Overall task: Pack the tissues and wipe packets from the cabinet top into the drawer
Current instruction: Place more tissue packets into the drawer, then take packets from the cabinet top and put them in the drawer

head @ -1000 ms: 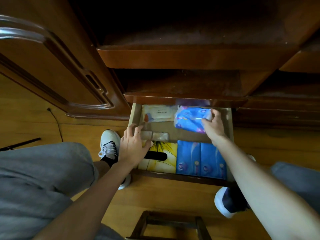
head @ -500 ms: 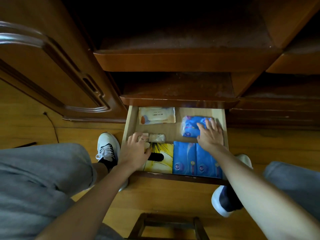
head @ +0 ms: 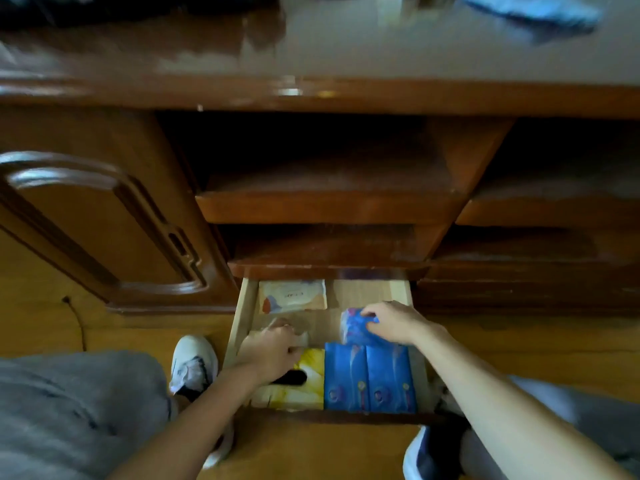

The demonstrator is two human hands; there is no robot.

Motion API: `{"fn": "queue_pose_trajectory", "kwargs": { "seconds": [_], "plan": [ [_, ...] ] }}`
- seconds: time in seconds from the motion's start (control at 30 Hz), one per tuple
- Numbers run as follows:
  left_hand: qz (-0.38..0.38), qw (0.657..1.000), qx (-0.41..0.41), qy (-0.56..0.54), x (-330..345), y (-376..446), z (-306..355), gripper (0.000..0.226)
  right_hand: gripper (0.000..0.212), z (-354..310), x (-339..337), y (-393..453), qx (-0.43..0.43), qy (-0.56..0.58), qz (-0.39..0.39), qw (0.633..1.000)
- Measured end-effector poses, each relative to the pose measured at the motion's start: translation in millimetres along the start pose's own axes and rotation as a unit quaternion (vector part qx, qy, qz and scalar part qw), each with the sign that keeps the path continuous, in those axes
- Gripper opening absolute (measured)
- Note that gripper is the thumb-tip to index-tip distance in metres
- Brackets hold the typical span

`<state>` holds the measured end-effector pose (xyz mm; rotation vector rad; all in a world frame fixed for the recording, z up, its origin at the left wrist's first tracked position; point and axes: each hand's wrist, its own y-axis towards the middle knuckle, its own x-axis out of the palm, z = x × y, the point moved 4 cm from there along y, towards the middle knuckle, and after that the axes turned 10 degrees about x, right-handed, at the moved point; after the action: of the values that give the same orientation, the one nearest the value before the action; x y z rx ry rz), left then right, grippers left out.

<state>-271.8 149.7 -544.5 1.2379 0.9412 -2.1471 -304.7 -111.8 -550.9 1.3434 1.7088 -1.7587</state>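
The open wooden drawer (head: 242, 317) sits low in the cabinet. Inside lie a white wipe packet (head: 292, 296) at the back left, a yellow tissue pack (head: 310, 393) at the front left and two blue tissue packs (head: 369, 379) at the front right. My right hand (head: 394, 322) grips a small blue packet (head: 353, 329) just behind the blue packs. My left hand (head: 270, 348) is curled over a small pale packet (head: 302, 336) behind the yellow pack. A blurred blue packet (head: 530, 10) lies on the cabinet top (head: 346, 46) at the far right.
Two open shelves (head: 325, 206) overhang the drawer's back. A carved cabinet door (head: 97, 223) stands to the left. A black cable (head: 78, 323) runs over the wooden floor. My white shoes (head: 194, 362) and grey trouser legs flank the drawer.
The view has tilted up and now takes in the cabinet top. My right hand drew the small blue packet back toward the blue packs and closed on it. My left hand's fingers have curled.
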Motion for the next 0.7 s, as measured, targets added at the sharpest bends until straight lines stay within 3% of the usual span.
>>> {"fn": "queue_pose_trajectory", "kwargs": {
  "seconds": [0.03, 0.1, 0.2, 0.27, 0.37, 0.43, 0.57, 0.7],
  "plan": [
    [0.045, 0.999, 0.014, -0.004, -29, 1, 10, 0.037, 0.032, -7, -30, -15, -0.044, 0.067, 0.017, 0.997],
    [0.161, 0.985, 0.055, 0.011, -98, 0, 32, 0.029, 0.024, -15, -100, -51, -0.113, 0.154, 0.124, 0.974],
    [0.336, 0.932, 0.129, 0.039, -204, -17, 64, 0.02, 0.018, -25, -202, -118, -0.173, 0.23, 0.305, 0.908],
    [0.408, 0.897, 0.162, 0.052, -264, -29, 87, 0.017, 0.019, -32, -255, -157, -0.196, 0.219, 0.396, 0.87],
    [0.466, 0.863, 0.183, 0.072, -331, -34, 118, 0.015, 0.02, -40, -320, -186, -0.189, 0.106, 0.525, 0.823],
    [0.469, 0.859, 0.186, 0.086, -360, -25, 132, 0.016, 0.031, -40, -352, -181, -0.146, 0.065, 0.522, 0.838],
    [0.447, 0.873, 0.171, 0.089, -391, 8, 140, 0.018, 0.05, -27, -375, -145, -0.031, 0.035, 0.396, 0.917],
    [0.419, 0.891, 0.146, 0.095, -413, 54, 132, 0.018, 0.046, -35, -399, -126, -0.023, -0.056, 0.471, 0.88]
  ]
}}
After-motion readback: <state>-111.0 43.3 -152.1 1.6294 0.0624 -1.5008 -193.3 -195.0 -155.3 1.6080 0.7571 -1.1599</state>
